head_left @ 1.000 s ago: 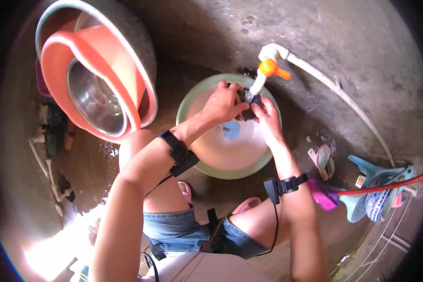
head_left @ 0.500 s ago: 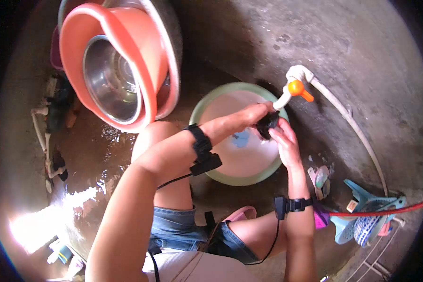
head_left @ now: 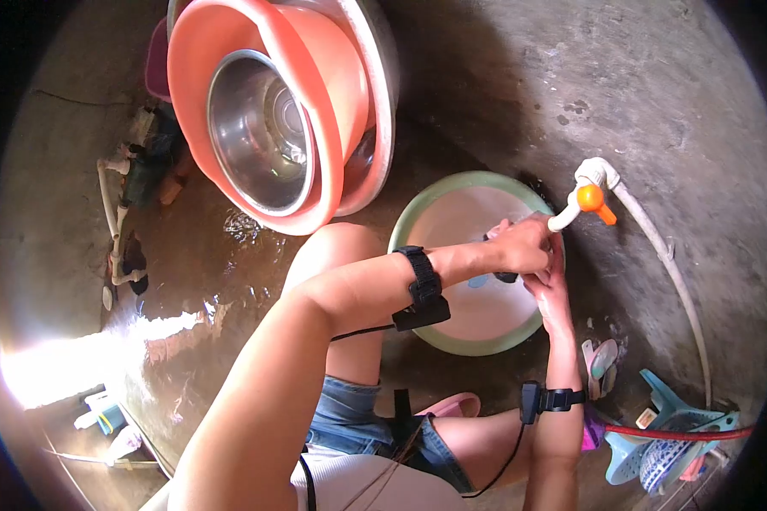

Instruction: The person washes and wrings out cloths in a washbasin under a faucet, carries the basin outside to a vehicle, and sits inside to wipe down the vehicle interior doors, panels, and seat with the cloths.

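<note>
A round basin (head_left: 430, 336) with a pale green rim and whitish inside holds cloudy liquid. Over its right side my two hands meet, just below a white tap spout (head_left: 564, 221). My left hand (head_left: 524, 245) is closed, its fingers curled over my right hand. Fingers bent, my right hand (head_left: 551, 294) comes up from below against it. A small black object (head_left: 506, 277) shows under my left hand beside the right fingertips, mostly hidden, so its kind is unclear. Something light blue (head_left: 479, 281) lies in the basin to the left.
Orange basins (head_left: 354, 94) with a steel bowl (head_left: 260, 132) stand upper left. An orange tap handle (head_left: 590, 198) sits on a white pipe (head_left: 656, 230) along the wall. A brush (head_left: 602, 359), a blue plastic stool-like item (head_left: 656, 392) and a red hose (head_left: 682, 433) lie right.
The view has shifted, so everything sits further right and lower. My left hand has folded over my right, and the black object, earlier plain between both hands, is now mostly covered.
</note>
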A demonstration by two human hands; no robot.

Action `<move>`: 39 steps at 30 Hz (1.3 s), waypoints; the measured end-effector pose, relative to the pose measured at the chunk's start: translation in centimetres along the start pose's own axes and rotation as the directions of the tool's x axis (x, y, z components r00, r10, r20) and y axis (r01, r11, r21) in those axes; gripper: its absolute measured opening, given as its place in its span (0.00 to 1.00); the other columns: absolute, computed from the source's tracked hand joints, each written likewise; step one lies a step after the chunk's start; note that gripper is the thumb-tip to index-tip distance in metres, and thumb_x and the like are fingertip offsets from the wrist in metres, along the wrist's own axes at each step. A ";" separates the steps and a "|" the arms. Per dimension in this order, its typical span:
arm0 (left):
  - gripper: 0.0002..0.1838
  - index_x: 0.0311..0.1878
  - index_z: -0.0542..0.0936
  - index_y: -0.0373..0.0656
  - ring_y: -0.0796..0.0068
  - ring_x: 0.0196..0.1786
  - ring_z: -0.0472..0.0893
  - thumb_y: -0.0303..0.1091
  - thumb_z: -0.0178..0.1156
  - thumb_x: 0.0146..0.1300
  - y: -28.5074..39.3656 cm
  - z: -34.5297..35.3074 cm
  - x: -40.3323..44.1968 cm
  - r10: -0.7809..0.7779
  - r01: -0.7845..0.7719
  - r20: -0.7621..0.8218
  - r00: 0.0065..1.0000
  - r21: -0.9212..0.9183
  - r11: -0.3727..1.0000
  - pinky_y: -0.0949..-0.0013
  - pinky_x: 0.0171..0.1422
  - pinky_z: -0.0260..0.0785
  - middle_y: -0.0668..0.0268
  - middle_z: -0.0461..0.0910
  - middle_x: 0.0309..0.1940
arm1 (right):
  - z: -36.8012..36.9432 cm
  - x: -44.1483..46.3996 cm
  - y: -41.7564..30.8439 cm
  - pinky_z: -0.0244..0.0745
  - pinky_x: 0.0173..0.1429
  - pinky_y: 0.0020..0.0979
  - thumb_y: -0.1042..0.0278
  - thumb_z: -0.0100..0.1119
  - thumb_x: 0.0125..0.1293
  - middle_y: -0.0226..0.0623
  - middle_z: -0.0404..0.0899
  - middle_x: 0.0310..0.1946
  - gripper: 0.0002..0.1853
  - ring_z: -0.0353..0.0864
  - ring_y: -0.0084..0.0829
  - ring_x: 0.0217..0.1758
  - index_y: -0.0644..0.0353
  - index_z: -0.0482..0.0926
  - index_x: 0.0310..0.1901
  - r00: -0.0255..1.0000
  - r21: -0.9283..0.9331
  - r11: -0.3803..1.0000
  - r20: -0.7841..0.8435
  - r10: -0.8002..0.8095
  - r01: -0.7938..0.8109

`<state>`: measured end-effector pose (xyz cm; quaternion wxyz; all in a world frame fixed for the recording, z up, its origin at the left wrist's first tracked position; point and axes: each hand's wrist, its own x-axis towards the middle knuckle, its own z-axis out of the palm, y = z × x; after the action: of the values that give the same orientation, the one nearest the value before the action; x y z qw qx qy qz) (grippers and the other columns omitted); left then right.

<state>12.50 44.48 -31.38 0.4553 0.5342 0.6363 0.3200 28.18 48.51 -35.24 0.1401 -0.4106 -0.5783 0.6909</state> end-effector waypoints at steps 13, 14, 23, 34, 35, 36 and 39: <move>0.11 0.36 0.81 0.40 0.51 0.40 0.78 0.36 0.60 0.52 -3.0 -1.9 0.3 0.192 -0.124 -0.025 0.981 0.683 0.720 0.57 0.44 0.71 0.52 0.74 0.41 | -1.0 0.6 0.2 0.70 0.53 0.29 0.74 0.65 0.55 0.36 0.73 0.45 0.24 0.71 0.21 0.49 0.60 0.64 0.52 0.988 -0.021 0.988 0.024 -0.153 0.154; 0.11 0.36 0.80 0.40 0.52 0.40 0.78 0.36 0.58 0.54 -3.0 -1.5 0.2 0.326 -0.180 -0.139 0.935 0.606 0.775 0.57 0.44 0.71 0.52 0.74 0.39 | -0.8 0.2 -0.5 0.70 0.53 0.29 0.73 0.64 0.57 0.36 0.73 0.46 0.25 0.71 0.22 0.49 0.61 0.64 0.54 0.986 -0.069 0.984 0.024 -0.165 0.166; 0.13 0.42 0.74 0.41 0.53 0.44 0.77 0.39 0.54 0.60 -1.0 -1.7 -0.2 0.145 -0.142 0.012 0.989 0.296 0.944 0.58 0.48 0.69 0.52 0.76 0.35 | -2.5 1.2 0.8 0.66 0.45 0.24 0.72 0.62 0.56 0.29 0.72 0.38 0.16 0.70 0.19 0.42 0.61 0.71 0.45 0.921 -0.472 0.814 -0.011 -0.390 0.339; 0.10 0.37 0.79 0.40 0.49 0.41 0.77 0.37 0.55 0.58 -1.8 -2.4 0.4 0.250 -0.213 -0.126 0.960 0.250 0.945 0.55 0.45 0.69 0.53 0.78 0.34 | -1.1 0.1 -0.1 0.69 0.45 0.25 0.63 0.65 0.58 0.32 0.72 0.37 0.24 0.72 0.21 0.42 0.62 0.67 0.52 0.978 -0.046 0.981 0.106 -0.182 0.188; 0.11 0.37 0.78 0.39 0.48 0.39 0.77 0.37 0.55 0.59 -1.8 -2.1 0.3 0.239 -0.213 -0.139 0.961 0.179 0.961 0.56 0.44 0.69 0.52 0.78 0.32 | -1.3 0.5 0.1 0.69 0.45 0.25 0.63 0.65 0.58 0.32 0.72 0.37 0.24 0.72 0.21 0.42 0.62 0.67 0.52 0.978 -0.045 0.981 0.105 -0.182 0.188; 0.11 0.37 0.78 0.39 0.48 0.37 0.77 0.37 0.55 0.60 -1.9 -1.9 0.3 0.226 -0.211 -0.150 0.963 0.108 0.971 0.57 0.42 0.69 0.52 0.77 0.30 | -1.8 0.8 0.4 0.70 0.44 0.26 0.62 0.64 0.59 0.32 0.73 0.36 0.20 0.73 0.21 0.40 0.63 0.71 0.47 0.988 -0.130 0.981 0.065 -0.138 0.146; 0.09 0.37 0.77 0.38 0.56 0.33 0.79 0.34 0.53 0.62 -1.7 -2.4 0.3 0.198 -0.197 -0.228 0.953 0.031 0.980 0.61 0.38 0.70 0.55 0.78 0.26 | -2.2 0.7 0.5 0.71 0.42 0.27 0.62 0.63 0.60 0.34 0.75 0.35 0.14 0.74 0.23 0.37 0.65 0.76 0.39 0.984 -0.357 0.919 0.008 -0.176 0.167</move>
<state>9.60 44.59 -32.04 0.3421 0.5562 0.6295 0.4211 29.52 50.37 -35.94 0.1305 -0.3852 -0.7258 0.5548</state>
